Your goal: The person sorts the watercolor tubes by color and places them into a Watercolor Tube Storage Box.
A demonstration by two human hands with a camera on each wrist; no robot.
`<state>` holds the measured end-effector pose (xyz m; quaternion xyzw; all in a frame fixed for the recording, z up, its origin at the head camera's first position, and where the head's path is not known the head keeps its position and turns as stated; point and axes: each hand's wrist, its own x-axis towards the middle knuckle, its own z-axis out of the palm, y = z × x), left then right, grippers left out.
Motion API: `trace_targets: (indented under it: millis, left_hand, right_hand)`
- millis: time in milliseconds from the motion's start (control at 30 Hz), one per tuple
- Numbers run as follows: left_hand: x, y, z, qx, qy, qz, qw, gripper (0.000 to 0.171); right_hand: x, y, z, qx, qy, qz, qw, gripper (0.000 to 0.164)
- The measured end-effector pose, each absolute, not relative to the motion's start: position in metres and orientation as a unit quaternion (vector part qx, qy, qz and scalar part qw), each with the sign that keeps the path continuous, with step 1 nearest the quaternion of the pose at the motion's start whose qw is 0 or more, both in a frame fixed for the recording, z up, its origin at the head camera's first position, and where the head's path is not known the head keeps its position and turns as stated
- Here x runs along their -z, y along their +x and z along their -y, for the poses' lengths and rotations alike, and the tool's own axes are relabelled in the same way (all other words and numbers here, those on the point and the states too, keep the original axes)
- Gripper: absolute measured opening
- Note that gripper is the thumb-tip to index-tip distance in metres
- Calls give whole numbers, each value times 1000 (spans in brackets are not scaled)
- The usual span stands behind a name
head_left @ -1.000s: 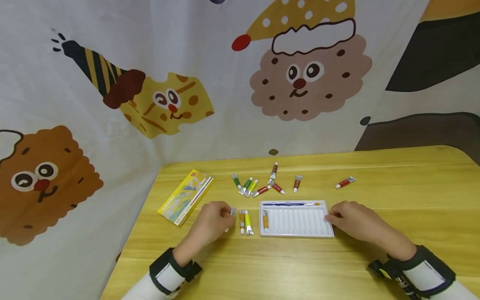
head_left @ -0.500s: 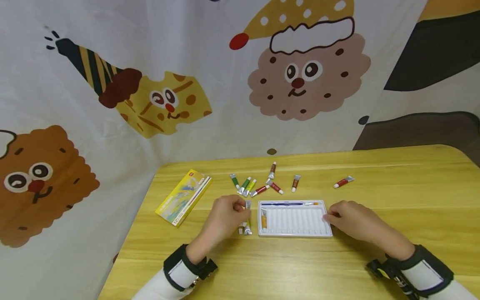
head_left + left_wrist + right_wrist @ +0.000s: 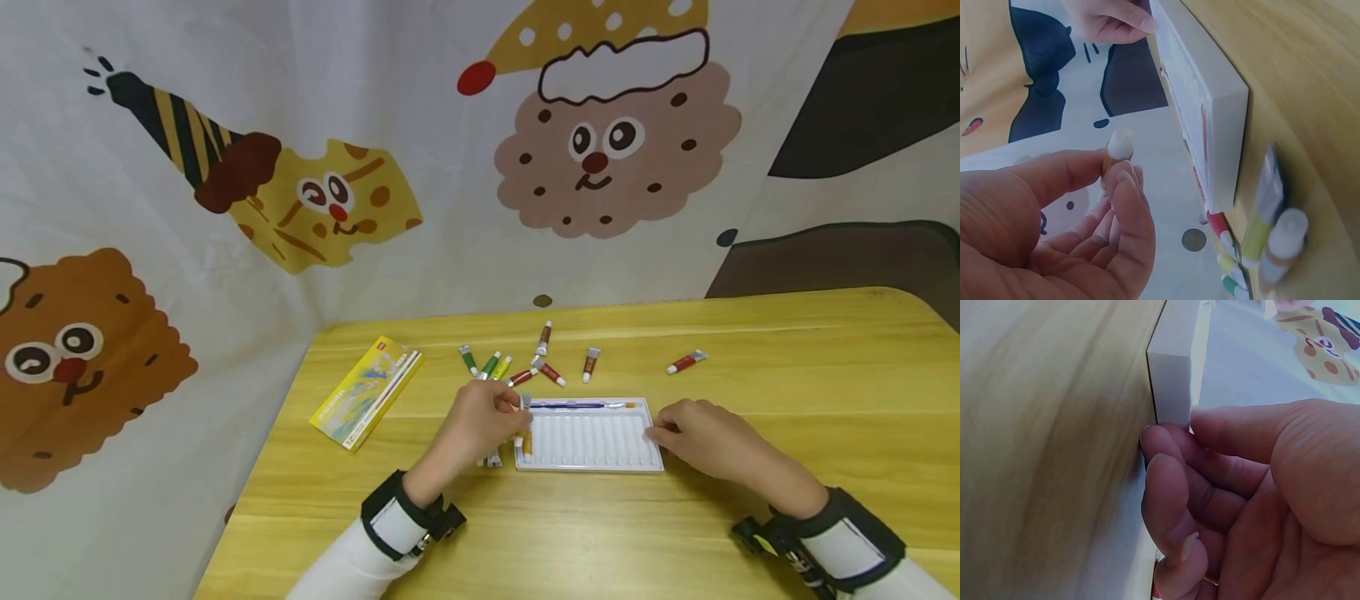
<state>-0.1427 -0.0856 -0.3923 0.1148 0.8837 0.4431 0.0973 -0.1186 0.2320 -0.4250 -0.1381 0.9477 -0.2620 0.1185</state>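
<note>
My left hand (image 3: 483, 417) pinches a small paint tube between thumb and fingers, over the left end of a white plastic tray (image 3: 600, 446). In the left wrist view the tube's white cap (image 3: 1121, 144) and a brownish-orange band show; the hand hides the rest. An ochre paint tube (image 3: 528, 446) lies in the tray's leftmost groove, and a blue paintbrush (image 3: 577, 406) lies along its back slot. My right hand (image 3: 705, 437) grips the tray's right edge, thumb on the rim and fingers against the side wall (image 3: 1169, 387).
Two paint tubes (image 3: 493, 458), partly hidden by the left hand, lie left of the tray. Behind it are several green, yellow, red and brown tubes (image 3: 550, 372), with a red tube (image 3: 686, 362) farther right. A yellow paint box (image 3: 367, 393) lies at the left.
My left hand has moved right with the paint tube, from beside the two loose tubes to over the tray's left end. The right hand stays at the tray's edge.
</note>
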Motion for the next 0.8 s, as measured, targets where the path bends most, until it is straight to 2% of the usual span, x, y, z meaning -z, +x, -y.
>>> trace_targets:
  millis: [367,800]
  left_hand:
    - [397,-146,70,-423,86,-889,156,13]
    - [407,-147,60,-383,82,-903,175,41]
  right_hand:
    - [425,-118,-231,258,-137,-949,117,30]
    - [425,-119,-232,260,-137,-949,116,30]
